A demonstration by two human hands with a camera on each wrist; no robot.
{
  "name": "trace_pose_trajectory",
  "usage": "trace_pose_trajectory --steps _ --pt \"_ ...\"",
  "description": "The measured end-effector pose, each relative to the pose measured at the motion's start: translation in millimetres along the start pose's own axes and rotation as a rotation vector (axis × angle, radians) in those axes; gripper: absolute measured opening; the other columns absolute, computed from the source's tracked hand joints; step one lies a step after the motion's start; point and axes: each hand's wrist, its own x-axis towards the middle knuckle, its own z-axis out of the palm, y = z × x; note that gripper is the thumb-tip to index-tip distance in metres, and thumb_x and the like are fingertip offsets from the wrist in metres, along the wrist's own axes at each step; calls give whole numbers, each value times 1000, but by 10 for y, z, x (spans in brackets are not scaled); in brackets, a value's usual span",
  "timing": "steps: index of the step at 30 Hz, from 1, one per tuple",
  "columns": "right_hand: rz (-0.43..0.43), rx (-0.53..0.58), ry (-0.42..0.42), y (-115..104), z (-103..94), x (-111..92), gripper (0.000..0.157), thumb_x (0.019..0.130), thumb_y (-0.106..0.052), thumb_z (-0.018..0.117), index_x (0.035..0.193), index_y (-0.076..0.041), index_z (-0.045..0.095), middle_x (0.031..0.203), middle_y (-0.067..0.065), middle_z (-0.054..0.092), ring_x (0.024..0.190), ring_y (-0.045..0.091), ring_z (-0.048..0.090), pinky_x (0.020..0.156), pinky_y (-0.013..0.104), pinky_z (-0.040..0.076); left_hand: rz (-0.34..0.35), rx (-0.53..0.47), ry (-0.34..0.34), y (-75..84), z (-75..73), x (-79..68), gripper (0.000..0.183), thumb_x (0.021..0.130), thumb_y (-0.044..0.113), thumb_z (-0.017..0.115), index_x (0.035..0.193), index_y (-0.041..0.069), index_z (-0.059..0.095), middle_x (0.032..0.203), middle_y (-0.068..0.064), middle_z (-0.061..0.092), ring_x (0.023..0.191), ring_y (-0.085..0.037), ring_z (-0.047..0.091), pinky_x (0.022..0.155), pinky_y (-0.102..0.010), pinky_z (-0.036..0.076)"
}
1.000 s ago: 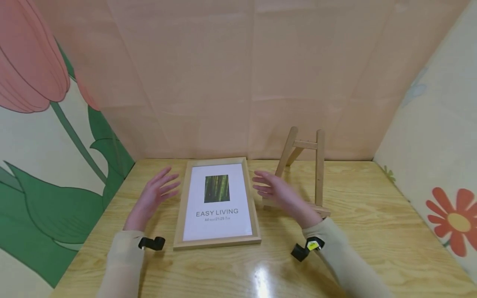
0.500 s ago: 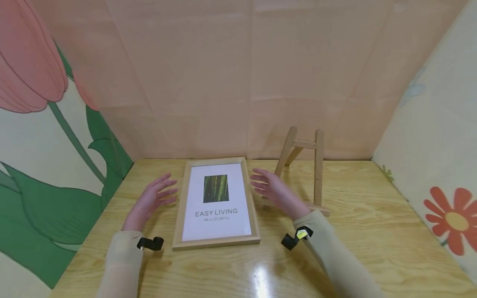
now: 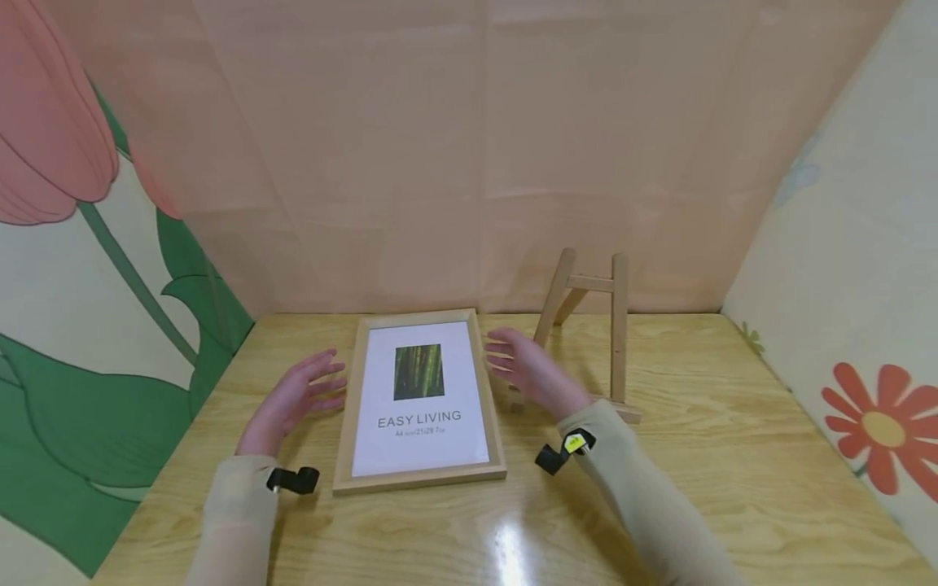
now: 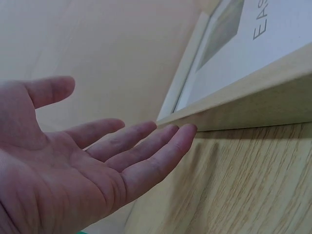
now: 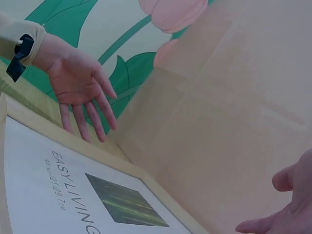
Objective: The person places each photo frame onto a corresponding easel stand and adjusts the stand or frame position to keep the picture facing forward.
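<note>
A light wooden picture frame (image 3: 497, 443) lies face up on the table, showing a white sheet with a green bamboo picture and the words EASY LIVING. My left hand (image 3: 293, 397) hovers at its left side, palm turned inward and fingers spread. In the left wrist view the fingertips (image 4: 187, 130) of that hand come right up to the frame's outer edge, with nothing held. On the other side, my right hand (image 3: 533, 370) has its fingers extended toward the frame's right edge. The right wrist view catches only part of the right hand (image 5: 292, 204), thumb raised.
Behind the right hand stands a small wooden easel (image 3: 619, 334), its lower ledge partly covered by that hand. The wooden table (image 3: 718, 456) meets a pink cloth backdrop (image 3: 381, 163) at the back. Flower-printed panels (image 3: 777, 268) border both sides.
The right hand has shifted left, closer to the picture frame. The left hand has dipped slightly. The whole scene slides a little leftward in the head view; frame and easel keep their places.
</note>
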Motion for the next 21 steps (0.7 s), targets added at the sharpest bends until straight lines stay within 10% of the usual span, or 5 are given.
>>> trace_pose_trajectory --steps 21 --pt "92 20 73 132 20 227 57 93 -28 38 138 1 16 139 24 19 127 37 20 105 43 19 -62 46 23 -172 -27 152 73 84 58 43 141 18 18 134 -13 38 116 -32 42 84 -43 46"
